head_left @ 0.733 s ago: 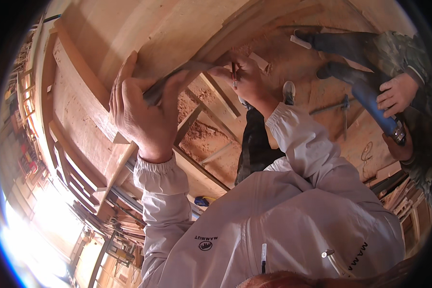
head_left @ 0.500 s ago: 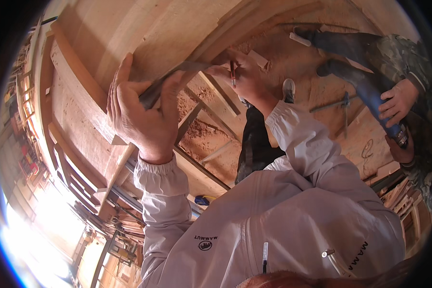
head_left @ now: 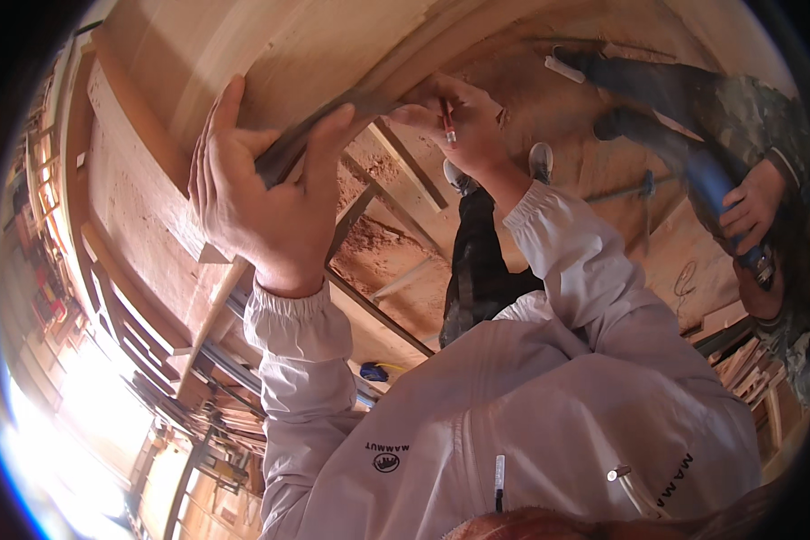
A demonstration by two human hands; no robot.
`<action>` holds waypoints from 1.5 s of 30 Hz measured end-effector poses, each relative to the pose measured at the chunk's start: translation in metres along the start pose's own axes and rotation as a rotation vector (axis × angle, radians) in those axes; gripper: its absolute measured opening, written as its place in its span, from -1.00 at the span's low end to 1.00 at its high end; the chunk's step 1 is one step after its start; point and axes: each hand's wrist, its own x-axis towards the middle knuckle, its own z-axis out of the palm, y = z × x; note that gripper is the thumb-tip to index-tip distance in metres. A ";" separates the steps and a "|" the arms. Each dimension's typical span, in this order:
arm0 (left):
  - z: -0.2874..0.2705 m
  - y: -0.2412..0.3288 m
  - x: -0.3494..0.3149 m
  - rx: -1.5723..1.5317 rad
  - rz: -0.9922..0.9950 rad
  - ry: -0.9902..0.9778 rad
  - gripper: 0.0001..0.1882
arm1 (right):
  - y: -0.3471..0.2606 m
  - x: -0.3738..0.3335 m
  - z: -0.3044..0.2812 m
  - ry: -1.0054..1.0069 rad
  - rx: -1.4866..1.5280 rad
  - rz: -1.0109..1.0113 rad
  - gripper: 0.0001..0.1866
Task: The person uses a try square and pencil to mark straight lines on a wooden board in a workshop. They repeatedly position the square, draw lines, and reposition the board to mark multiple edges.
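My left hand (head_left: pixel 265 202) is raised with its fingers stretched up and its thumb apart. A long, thin dark strip (head_left: pixel 297 144) lies in the gap between them, against the palm. It slants up to the right, toward my right hand (head_left: pixel 468 126), and blurs there. A slim red pencil or pen (head_left: pixel 447 121) is tucked in the fingers of my right hand. Thumb and forefinger of that hand point at the strip's far end; whether they touch it I cannot tell. Beyond both hands stands a broad pale wooden panel (head_left: pixel 333 45).
Wooden framing (head_left: pixel 144 135) curves along the left. Below my hands, reddish sawdust (head_left: pixel 373 243) and a wood batten (head_left: pixel 407 166) lie on the floor. At the right, another person's hand (head_left: pixel 751 207) grips a blue cylindrical object. A pile of wood pieces (head_left: pixel 751 378) is near that person.
Both my hands have shifted slightly up and the left one a little leftward, the dark strip moving with them. The other person's hand has moved slightly right and down.
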 end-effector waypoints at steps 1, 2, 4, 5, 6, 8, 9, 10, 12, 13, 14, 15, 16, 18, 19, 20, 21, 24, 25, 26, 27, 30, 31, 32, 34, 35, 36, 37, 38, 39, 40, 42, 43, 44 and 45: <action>0.000 0.001 0.001 0.012 0.002 0.000 -0.47 | -0.001 0.000 -0.001 0.003 -0.020 -0.017 -0.77; 0.000 0.002 0.001 0.023 0.002 -0.001 -0.47 | -0.001 0.000 -0.002 0.005 -0.039 -0.031 -0.76; -0.001 0.003 0.004 0.053 0.025 0.012 -0.45 | 0.007 0.000 -0.009 -0.003 -0.051 -0.044 -0.74; 0.000 0.002 0.003 0.057 0.027 0.025 -0.45 | 0.011 -0.001 -0.013 -0.008 -0.064 -0.048 -0.72; 0.001 0.003 0.003 0.057 0.018 0.034 -0.45 | 0.019 -0.001 -0.022 -0.011 -0.093 -0.045 -0.71; 0.003 0.004 0.002 0.061 0.002 0.054 -0.43 | 0.031 -0.006 -0.029 0.012 -0.168 -0.128 -0.69; 0.005 0.002 0.000 0.061 -0.015 0.060 -0.38 | 0.036 -0.009 -0.032 0.039 -0.213 -0.217 -0.69; 0.006 0.000 -0.001 0.064 -0.019 0.070 -0.37 | 0.032 -0.010 -0.030 0.070 -0.250 -0.310 -0.68; 0.007 -0.003 -0.006 0.068 -0.040 0.090 -0.32 | 0.021 -0.013 -0.033 0.011 -0.395 -0.254 -0.70; 0.009 -0.008 -0.009 0.057 -0.050 0.119 -0.32 | 0.015 -0.012 -0.031 -0.017 -0.464 -0.233 -0.70; 0.014 -0.009 -0.008 0.045 -0.042 0.141 -0.32 | 0.021 -0.005 -0.032 -0.018 -0.387 -0.298 -0.71; 0.018 -0.011 -0.007 0.032 -0.032 0.159 -0.31 | 0.035 0.005 -0.029 -0.020 -0.310 -0.362 -0.73; 0.019 -0.014 -0.008 0.041 -0.022 0.166 -0.31 | 0.033 0.011 -0.022 -0.034 -0.228 -0.420 -0.74; 0.020 -0.016 -0.007 0.058 -0.019 0.172 -0.29 | 0.018 0.014 -0.030 -0.120 -0.254 -0.250 -0.74; 0.017 -0.015 -0.006 0.069 -0.026 0.161 -0.28 | 0.013 0.015 -0.027 -0.142 -0.204 -0.236 -0.73; 0.014 -0.014 -0.006 0.080 -0.033 0.150 -0.27 | 0.011 0.015 -0.026 -0.164 -0.155 -0.221 -0.73; 0.011 -0.012 -0.006 0.099 -0.048 0.140 -0.27 | 0.012 0.015 -0.027 -0.168 -0.228 -0.143 -0.73; 0.010 -0.005 -0.006 0.124 -0.090 0.111 -0.25 | 0.011 0.014 -0.026 -0.158 -0.140 -0.145 -0.74; 0.011 -0.005 -0.006 0.124 -0.105 0.101 -0.25 | 0.014 0.014 -0.026 -0.161 -0.123 -0.154 -0.74; 0.011 -0.005 -0.005 0.123 -0.119 0.091 -0.25 | 0.017 0.015 -0.027 -0.163 -0.105 -0.163 -0.74; 0.010 -0.005 -0.004 0.126 -0.108 0.102 -0.25 | 0.020 0.017 -0.027 -0.164 -0.088 -0.173 -0.74; 0.011 -0.006 -0.007 0.108 -0.100 0.120 -0.24 | 0.020 0.017 -0.017 -0.133 -0.015 -0.234 -0.75; 0.010 -0.004 -0.006 0.087 -0.102 0.122 -0.24 | 0.019 0.016 -0.018 -0.131 -0.024 -0.238 -0.76; 0.010 -0.003 -0.006 0.066 -0.104 0.125 -0.23 | 0.018 0.015 -0.019 -0.129 -0.033 -0.243 -0.78; 0.009 -0.002 -0.007 0.095 -0.083 0.122 -0.24 | 0.019 0.015 -0.020 -0.131 -0.054 -0.238 -0.79; 0.009 -0.003 -0.006 0.111 -0.071 0.121 -0.24 | 0.020 0.016 -0.021 -0.134 -0.066 -0.227 -0.78; 0.010 -0.003 -0.005 0.086 -0.081 0.126 -0.25 | 0.022 0.018 -0.022 -0.138 -0.078 -0.217 -0.78; 0.010 -0.003 -0.005 0.062 -0.095 0.128 -0.25 | 0.022 0.017 -0.021 -0.131 -0.059 -0.245 -0.77; 0.010 -0.002 -0.006 0.040 -0.110 0.130 -0.26 | 0.022 0.018 -0.019 -0.125 -0.041 -0.274 -0.75; 0.010 -0.002 -0.007 -0.001 -0.131 0.127 -0.26 | 0.022 0.018 -0.018 -0.119 -0.023 -0.302 -0.74; 0.010 -0.002 -0.007 -0.042 -0.152 0.122 -0.26 | 0.024 0.018 -0.017 -0.109 -0.037 -0.302 -0.74; 0.007 0.001 -0.008 -0.045 -0.182 0.091 -0.31 | 0.026 0.018 -0.017 -0.092 -0.066 -0.301 -0.74; 0.005 0.003 -0.008 -0.010 -0.192 0.067 -0.34 | 0.023 0.017 -0.016 -0.092 -0.051 -0.278 -0.75; 0.004 0.004 -0.008 0.026 -0.202 0.042 -0.36 | 0.020 0.014 -0.016 -0.092 -0.037 -0.256 -0.76; 0.006 0.004 -0.007 -0.009 -0.219 0.044 -0.36 | 0.017 0.013 -0.016 -0.092 -0.023 -0.234 -0.76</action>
